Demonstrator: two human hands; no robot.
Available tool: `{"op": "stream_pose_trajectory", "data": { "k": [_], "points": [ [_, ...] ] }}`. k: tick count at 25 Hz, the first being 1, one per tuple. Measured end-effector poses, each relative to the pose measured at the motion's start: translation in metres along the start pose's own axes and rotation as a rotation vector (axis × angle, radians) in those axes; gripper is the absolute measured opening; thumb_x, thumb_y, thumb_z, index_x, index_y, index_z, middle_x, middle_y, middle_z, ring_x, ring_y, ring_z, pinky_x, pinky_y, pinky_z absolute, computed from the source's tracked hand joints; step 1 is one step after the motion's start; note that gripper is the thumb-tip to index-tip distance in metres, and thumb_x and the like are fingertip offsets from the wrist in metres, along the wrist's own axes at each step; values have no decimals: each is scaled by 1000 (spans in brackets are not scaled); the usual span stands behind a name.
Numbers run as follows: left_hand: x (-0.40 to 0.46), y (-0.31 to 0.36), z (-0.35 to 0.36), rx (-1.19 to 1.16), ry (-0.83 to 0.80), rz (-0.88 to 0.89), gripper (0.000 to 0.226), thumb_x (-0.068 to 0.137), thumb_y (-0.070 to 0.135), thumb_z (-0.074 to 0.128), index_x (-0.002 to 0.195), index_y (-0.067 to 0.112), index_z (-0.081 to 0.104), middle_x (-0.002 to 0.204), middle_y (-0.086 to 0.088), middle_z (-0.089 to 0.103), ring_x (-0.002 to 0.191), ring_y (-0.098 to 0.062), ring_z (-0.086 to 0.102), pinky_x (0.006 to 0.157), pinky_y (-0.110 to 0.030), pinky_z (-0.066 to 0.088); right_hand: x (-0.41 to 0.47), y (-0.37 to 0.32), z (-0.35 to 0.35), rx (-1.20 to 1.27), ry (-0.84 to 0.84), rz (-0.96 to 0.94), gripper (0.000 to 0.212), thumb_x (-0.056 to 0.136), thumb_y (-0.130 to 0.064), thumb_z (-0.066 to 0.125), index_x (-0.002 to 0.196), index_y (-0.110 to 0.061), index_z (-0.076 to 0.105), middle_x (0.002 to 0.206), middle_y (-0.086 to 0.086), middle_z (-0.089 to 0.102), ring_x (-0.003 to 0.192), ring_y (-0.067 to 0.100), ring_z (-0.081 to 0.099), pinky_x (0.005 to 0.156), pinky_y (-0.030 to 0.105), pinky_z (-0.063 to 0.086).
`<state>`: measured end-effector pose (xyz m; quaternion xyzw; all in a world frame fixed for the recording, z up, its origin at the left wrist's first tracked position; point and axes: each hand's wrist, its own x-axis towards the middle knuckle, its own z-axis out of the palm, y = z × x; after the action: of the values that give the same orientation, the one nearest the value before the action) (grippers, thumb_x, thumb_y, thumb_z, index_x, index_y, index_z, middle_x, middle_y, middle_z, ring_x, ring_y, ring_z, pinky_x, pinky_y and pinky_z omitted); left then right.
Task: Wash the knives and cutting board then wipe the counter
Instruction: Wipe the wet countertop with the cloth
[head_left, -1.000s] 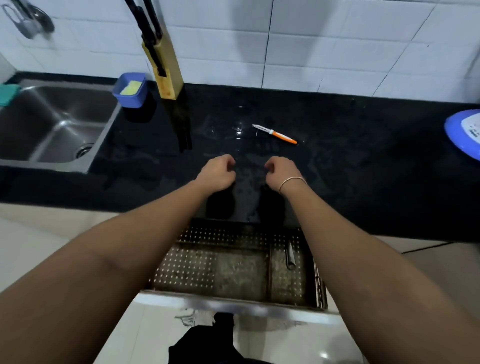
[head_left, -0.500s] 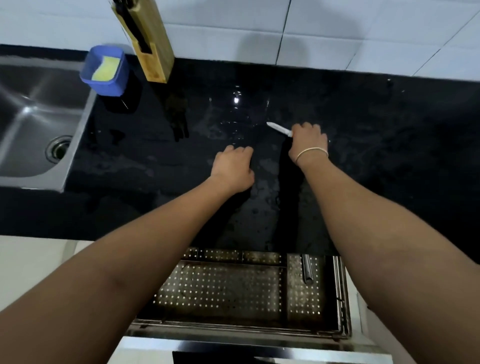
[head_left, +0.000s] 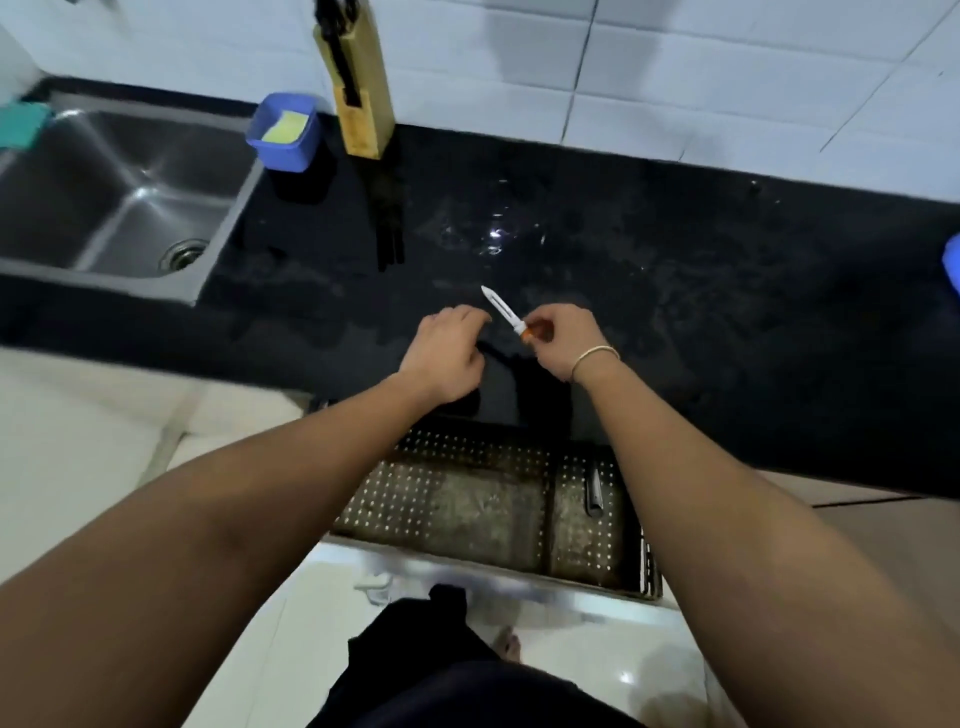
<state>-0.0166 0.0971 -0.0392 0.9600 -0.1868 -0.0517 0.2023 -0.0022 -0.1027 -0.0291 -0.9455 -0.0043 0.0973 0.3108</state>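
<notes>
Blue tub — perforated drawer

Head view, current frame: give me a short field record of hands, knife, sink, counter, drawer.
right hand: grips the orange handle of the small knife, blade pointing up-left
left hand: beside the blade, fingers loosely curled, holding nothing
sink: far left, no dishes visible
counter: black, wet patches
knife block: against wall, dark handles in it
drawer: pulled open below counter

We saw a wet black counter along the tiled wall, a steel sink set into its left end. On it stood a wooden knife block and, just left, a blue tub holding a yellow sponge
</notes>
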Motion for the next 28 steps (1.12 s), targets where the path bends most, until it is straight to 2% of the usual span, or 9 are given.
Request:
{"op": "stream_pose_trajectory", "data": {
  "k": [2,5,9,12,15,19,23,26,28],
  "points": [
    [-57,6,4,-54,29,38,30,79,18,52,108,16,59,102,-6,63,95,-29,61,81,-39,46,-34,-11,21,211,-70,9,16,78,-12,74,90,-22,75,84,-1,73,85,15,69,85,29,55],
    [-138,1,18,-132,-155,-40,18,80,22,54,98,22,59,89,1,64,83,-27,63,71,-35,50,-74,-21,60,354,-181,12,15,76,-8,79,90,-13,76,83,8,73,78,14,64,80,33,56],
    [-210,-34,38,-173,-451,-214,14,89,33,60,103,32,63,99,6,67,92,-21,64,81,-33,52,-114,-22,113,38,-361,-25,8,79,-12,72,86,-14,76,65,-4,61,62,9,55,57,12,42],
    [-234,-55,41,-299,-535,-232,34,86,57,68,106,30,71,102,13,70,92,-9,64,81,-25,51,-124,-14,153,-144,-457,1,8,81,-17,69,85,-20,75,77,1,70,77,15,63,76,21,50],
    [-226,-66,43,-339,-567,-121,26,75,44,84,90,24,77,81,12,70,69,-4,62,59,-13,43,-122,-16,196,-306,-522,-16,9,80,-21,71,88,-18,74,93,8,74,91,25,69,85,32,56],
    [-210,-84,48,-414,-635,-137,19,71,29,90,80,22,75,72,9,69,62,-5,59,57,-20,45,-111,-24,231,-460,-515,21,17,82,-23,68,98,-20,74,105,10,72,97,30,69,82,34,54],
    [-214,-91,56,-482,-638,-184,27,70,32,90,87,16,77,85,1,75,80,-20,70,74,-40,58,-110,-22,240,-496,-485,40,23,83,-19,65,104,-24,73,110,11,71,101,32,67,85,34,54],
    [-213,-89,52,-504,-640,-189,29,70,34,90,87,15,76,87,-1,75,84,-23,70,79,-43,57,-118,-25,234,-321,-457,42,20,88,-23,63,106,-20,73,111,10,71,102,30,65,83,29,50],
    [-210,-89,51,-509,-651,-162,25,70,35,90,82,19,75,84,1,75,81,-21,69,76,-40,56,-128,-32,219,-30,-483,171,18,92,-27,63,98,-16,75,100,8,73,92,23,65,75,26,45]
  ]
}}
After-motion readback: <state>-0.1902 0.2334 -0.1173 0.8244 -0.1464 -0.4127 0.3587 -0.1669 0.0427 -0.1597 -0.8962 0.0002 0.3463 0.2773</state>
